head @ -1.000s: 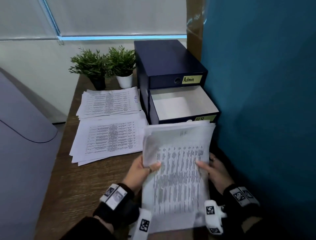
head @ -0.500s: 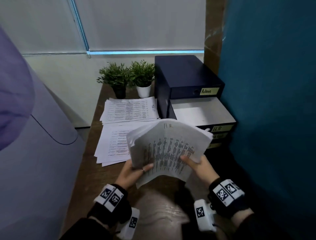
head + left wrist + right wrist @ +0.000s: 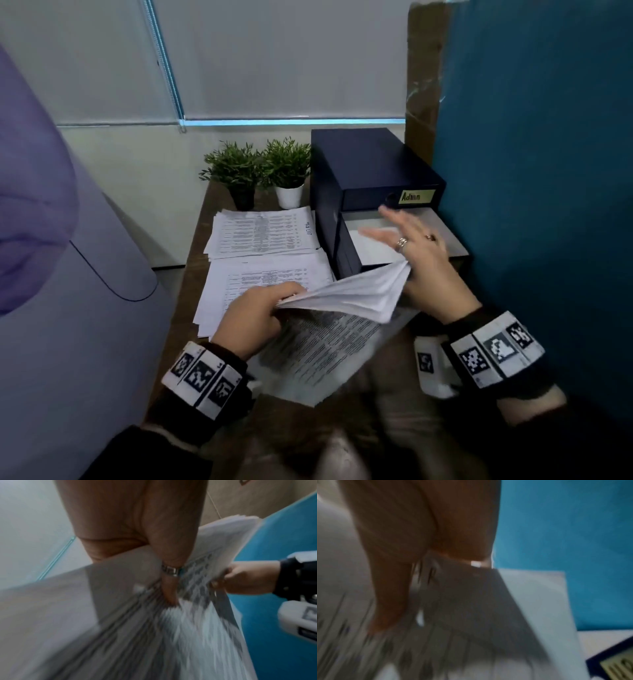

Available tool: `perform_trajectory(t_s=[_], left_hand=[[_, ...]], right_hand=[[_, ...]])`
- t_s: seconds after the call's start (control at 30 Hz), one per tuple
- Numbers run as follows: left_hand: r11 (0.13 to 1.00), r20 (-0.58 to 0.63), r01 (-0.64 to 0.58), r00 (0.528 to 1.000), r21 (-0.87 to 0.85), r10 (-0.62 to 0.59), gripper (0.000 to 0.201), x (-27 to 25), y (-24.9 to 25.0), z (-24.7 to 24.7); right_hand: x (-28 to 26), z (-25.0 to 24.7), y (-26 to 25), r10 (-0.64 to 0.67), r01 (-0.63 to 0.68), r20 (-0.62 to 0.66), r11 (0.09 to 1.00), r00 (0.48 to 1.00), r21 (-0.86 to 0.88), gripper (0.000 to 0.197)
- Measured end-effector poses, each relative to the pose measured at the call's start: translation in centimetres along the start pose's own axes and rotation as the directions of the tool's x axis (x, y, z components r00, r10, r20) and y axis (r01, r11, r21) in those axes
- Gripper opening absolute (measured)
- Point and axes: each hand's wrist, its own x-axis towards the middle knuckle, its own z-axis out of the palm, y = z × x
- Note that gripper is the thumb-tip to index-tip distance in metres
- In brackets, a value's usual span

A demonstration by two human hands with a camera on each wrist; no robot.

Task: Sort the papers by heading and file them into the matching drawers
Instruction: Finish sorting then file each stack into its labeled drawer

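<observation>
I hold a thick stack of printed papers [image 3: 346,298] in both hands above the desk, bent so its white back faces up and the print shows beneath. My left hand [image 3: 253,315] grips its left edge, seen close in the left wrist view, with the fingers round the stack [image 3: 171,628]. My right hand [image 3: 418,263] pinches the right corner, its fingers spread over the open drawer [image 3: 455,241]. That drawer is the second one of a navy drawer unit [image 3: 370,161]; above it is the closed drawer labelled Admin [image 3: 416,196]. The right wrist view is blurred.
Two sorted piles of papers [image 3: 263,233] [image 3: 274,274] lie on the wooden desk [image 3: 301,445] left of the unit. Two potted plants [image 3: 236,171] [image 3: 289,168] stand at the back. A teal partition [image 3: 531,171] closes the right side; a lavender rounded object [image 3: 68,274] is on the left.
The stack tipped from facing me to lying bent with its back up. Both hands moved forward, and the right hand rose to the open drawer with its fingers spread.
</observation>
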Motion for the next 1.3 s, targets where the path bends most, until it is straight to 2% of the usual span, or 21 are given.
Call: perform_trajectory(t_s=[0.07, 0.13, 0.2, 0.23, 0.3, 0.37, 0.43, 0.5, 0.57, 0.67, 0.7, 0.77, 0.83, 0.87, 0.9, 0.93, 1.0, 1.1, 1.2, 1.27, 1.3], left_hand=[[0.99, 0.02, 0.135, 0.991, 0.034, -0.136, 0.037, -0.4, -1.0, -1.2], [0.956, 0.02, 0.292, 0.956, 0.002, -0.292, 0.028, -1.5, -3.3, -2.3], [0.884, 0.0, 0.416, 0.905, -0.215, -0.426, 0.02, -2.9, -5.0, -2.4], [0.824, -0.026, 0.421, 0.885, -0.38, -0.464, 0.017, -3.5, -5.4, -2.0], [0.69, -0.138, 0.322, 0.841, -0.649, -0.523, 0.014, -4.3, -5.5, -0.7], [0.616, -0.231, 0.208, 0.799, -0.76, -0.555, 0.029, -4.6, -5.9, 0.4], [0.519, -0.183, 0.158, 0.818, -0.84, -0.545, 0.042, -5.0, -6.7, 1.1], [0.457, -0.053, 0.215, 0.861, -0.863, -0.505, 0.059, -5.4, -7.2, 1.7], [0.483, 0.004, 0.274, 0.872, -0.832, -0.489, 0.049, -5.5, -7.5, 2.7], [0.581, -0.137, 0.28, 0.81, -0.764, -0.57, 0.038, -4.9, -7.9, 3.2], [0.567, -0.193, 0.252, 0.769, -0.785, -0.609, 0.034, -4.6, -8.3, 3.2], [0.444, -0.193, 0.19, 0.705, -0.876, -0.682, 0.032, -4.1, -8.5, 3.0], [0.333, -0.068, 0.203, 0.757, -0.921, -0.65, 0.053, -3.8, -8.9, 3.1], [0.331, 0.003, 0.262, 0.789, -0.907, -0.614, 0.064, -3.7, -8.6, 3.1], [0.358, 0.044, 0.298, 0.818, -0.885, -0.574, 0.065, -3.6, -8.2, 3.1], [0.39, 0.047, 0.315, 0.826, -0.865, -0.562, 0.052, -3.5, -7.8, 3.1], [0.442, -0.052, 0.277, 0.797, -0.853, -0.602, 0.018, -3.0, -7.0, 2.9], [0.474, -0.152, 0.23, 0.754, -0.85, -0.639, 0.015, -3.1, -7.1, 3.5], [0.499, -0.013, 0.396, 0.773, -0.771, -0.635, 0.015, -4.7, -7.5, 6.1], [0.466, 0.107, 0.48, 0.773, -0.744, -0.625, 0.02, -5.9, -8.1, 7.8], [0.445, 0.127, 0.495, 0.762, -0.746, -0.636, 0.02, -6.4, -8.2, 8.3]], right_hand=[[0.1, 0.1, 0.4, 0.025, -0.066, 0.216, 0.98, 0.976, 0.185, 0.011], [-0.6, 1.0, 1.5, 0.107, -0.166, 0.212, 0.944, 0.971, 0.285, 0.028], [-1.8, 2.2, 2.9, 0.172, -0.232, 0.173, 0.87, 0.97, 0.434, 0.032], [-2.4, 2.7, 3.3, 0.193, -0.253, 0.167, 0.816, 0.967, 0.519, 0.028], [-3.6, 3.7, 3.9, 0.276, -0.328, 0.189, 0.661, 0.943, 0.675, 0.016], [-4.6, 4.6, 4.1, 0.332, -0.341, 0.176, 0.546, 0.927, 0.766, 0.021], [-5.5, 5.4, 4.5, 0.397, -0.346, 0.151, 0.483, 0.905, 0.805, 0.024], [-6.5, 6.0, 4.9, 0.445, -0.352, 0.134, 0.452, 0.886, 0.82, 0.023], [-7.4, 6.6, 5.2, 0.457, -0.362, 0.137, 0.451, 0.879, 0.816, 0.021], [-8.0, 6.8, 5.4, 0.47, -0.357, 0.15, 0.389, 0.87, 0.849, 0.018], [-8.1, 6.8, 5.6, 0.473, -0.345, 0.15, 0.356, 0.868, 0.868, 0.029], [-8.1, 6.6, 6.1, 0.482, -0.332, 0.156, 0.304, 0.862, 0.893, 0.061], [-8.0, 6.5, 6.2, 0.485, -0.311, 0.152, 0.265, 0.861, 0.913, 0.071], [-8.0, 6.4, 6.2, 0.484, -0.302, 0.153, 0.247, 0.861, 0.921, 0.069], [-7.9, 6.4, 6.3, 0.486, -0.299, 0.157, 0.228, 0.86, 0.927, 0.063], [-8.0, 6.4, 6.3, 0.488, -0.297, 0.161, 0.216, 0.858, 0.93, 0.056], [-8.1, 6.4, 6.3, 0.483, -0.296, 0.169, 0.201, 0.859, 0.934, 0.044], [-9.0, 7.2, 6.6, 0.487, -0.347, 0.218, 0.191, 0.846, 0.918, 0.047], [-10.5, 9.1, 6.6, 0.5, -0.479, 0.339, 0.181, 0.797, 0.859, 0.072], [-11.3, 10.2, 6.4, 0.518, -0.546, 0.39, 0.186, 0.761, 0.817, 0.053], [-11.5, 10.5, 6.3, 0.538, -0.565, 0.39, 0.205, 0.747, 0.799, 0.052]])
